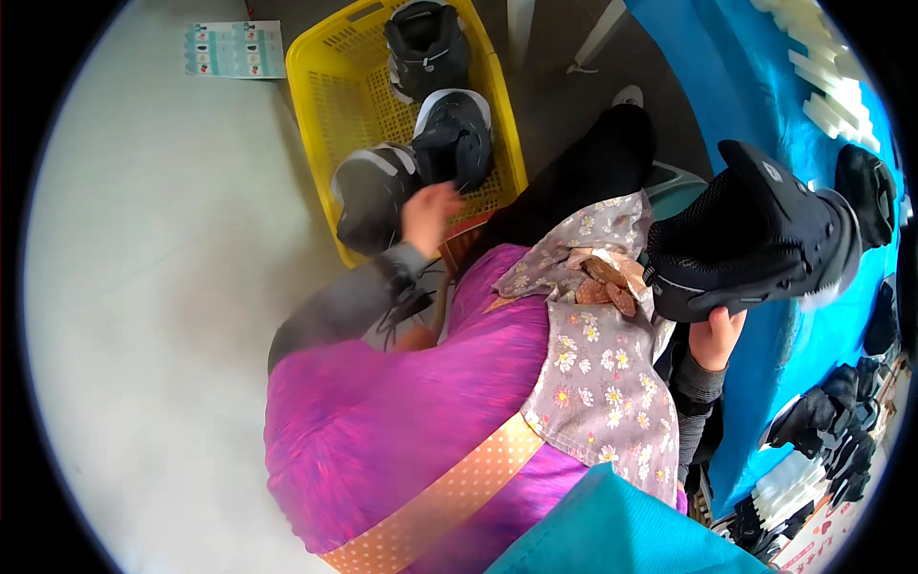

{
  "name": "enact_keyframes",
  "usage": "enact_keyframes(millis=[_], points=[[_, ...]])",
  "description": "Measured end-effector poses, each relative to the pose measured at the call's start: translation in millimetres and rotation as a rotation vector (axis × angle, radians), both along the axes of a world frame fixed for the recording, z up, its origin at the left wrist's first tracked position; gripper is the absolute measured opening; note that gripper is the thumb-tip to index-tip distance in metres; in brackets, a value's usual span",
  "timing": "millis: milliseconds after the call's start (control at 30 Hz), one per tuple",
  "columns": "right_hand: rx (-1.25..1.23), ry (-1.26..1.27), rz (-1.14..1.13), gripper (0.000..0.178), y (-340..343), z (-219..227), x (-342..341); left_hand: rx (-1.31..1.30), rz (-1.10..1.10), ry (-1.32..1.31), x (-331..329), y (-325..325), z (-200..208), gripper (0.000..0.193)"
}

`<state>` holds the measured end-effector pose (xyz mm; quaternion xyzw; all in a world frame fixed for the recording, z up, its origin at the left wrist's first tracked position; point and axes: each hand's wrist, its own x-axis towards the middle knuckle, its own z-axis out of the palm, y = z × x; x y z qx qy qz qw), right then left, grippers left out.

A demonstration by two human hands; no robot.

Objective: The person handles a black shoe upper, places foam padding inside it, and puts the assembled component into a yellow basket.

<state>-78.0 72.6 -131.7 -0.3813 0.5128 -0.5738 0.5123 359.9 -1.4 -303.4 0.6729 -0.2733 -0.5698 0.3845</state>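
A black shoe (pixel 755 239) with a padded collar rests in my right hand (pixel 717 338), whose fingers grip it from below. Its opening faces left, over the lap of my flowered apron. My left hand (pixel 430 218) reaches over the near edge of a yellow plastic basket (pixel 328 124). Motion smears its fingers, so I cannot tell whether they hold anything. Closest to it are two dark shoes in the basket, one (pixel 371 196) leaning at the near left corner and one (pixel 454 139) toward the middle. Another black shoe (pixel 427 48) lies at the basket's far end.
A blue-covered table (pixel 779 124) curves along my right. White foam-like strips (pixel 837 96) and a black shoe (pixel 865 196) lie on it. Black pieces (pixel 832 411) are heaped at the lower right. A printed sheet (pixel 234 50) lies on the pale surface (pixel 163 239) at left.
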Motion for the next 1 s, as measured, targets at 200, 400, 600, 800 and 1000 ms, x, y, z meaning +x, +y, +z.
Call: enact_keyframes(millis=[200,400,600,800,1000], points=[[0.072,0.217,0.064,0.091,6.3,-1.4,-6.8,0.5,0.68,0.274,100.1,74.9,-67.7,0.09],[0.078,0.184,0.01,0.089,-7.4,-0.7,2.7,0.655,0.975,0.462,93.6,71.5,-84.6,0.083],[0.116,0.165,0.02,0.088,-0.5,7.4,5.0,0.444,0.403,0.254,199.4,98.3,-169.6,0.057],[0.158,0.225,0.014,0.087,7.8,5.1,15.7,-0.016,-0.934,-0.92,213.4,76.6,-219.5,0.036],[0.221,0.133,0.049,0.087,18.1,5.2,25.3,0.191,-1.154,-0.929,227.4,2.3,-202.7,0.051]])
